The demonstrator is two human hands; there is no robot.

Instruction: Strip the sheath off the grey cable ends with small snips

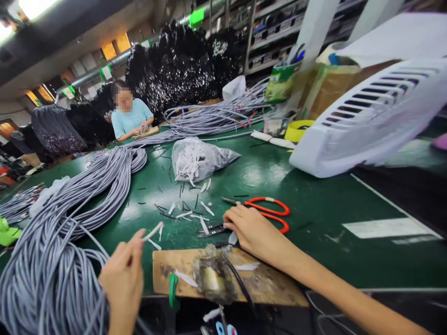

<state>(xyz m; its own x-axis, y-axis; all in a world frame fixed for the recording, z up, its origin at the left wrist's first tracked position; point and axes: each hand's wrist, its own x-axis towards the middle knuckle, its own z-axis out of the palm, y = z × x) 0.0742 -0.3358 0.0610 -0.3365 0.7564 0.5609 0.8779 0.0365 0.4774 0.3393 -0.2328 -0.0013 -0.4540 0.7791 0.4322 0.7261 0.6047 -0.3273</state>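
My left hand (pixel 124 274) is closed, pinching a grey cable near its whitish end (pixel 153 230), which points up and right past my fingertips. My right hand (pixel 246 228) lies low over the table, fingers curled on a dark two-tipped cutting tool (pixel 212 230) whose slim tips point left; its grip end is hidden under my hand. Right beside it are red-handled scissors (pixel 270 204), partly covered by my hand. Below both hands, a wooden board (pixel 272 284) carries a small device with a brass-coloured face (pixel 213 278) and a black cord.
Thick bundles of grey cable (pixel 70 218) fill the left side. White and black scraps lie mid-table around a plastic bag (pixel 199 160) of white pieces. A white fan (pixel 366 116), yellow tape roll (pixel 298 130) and green can (pixel 282 81) stand right. Across the table sits another person (pixel 132 118).
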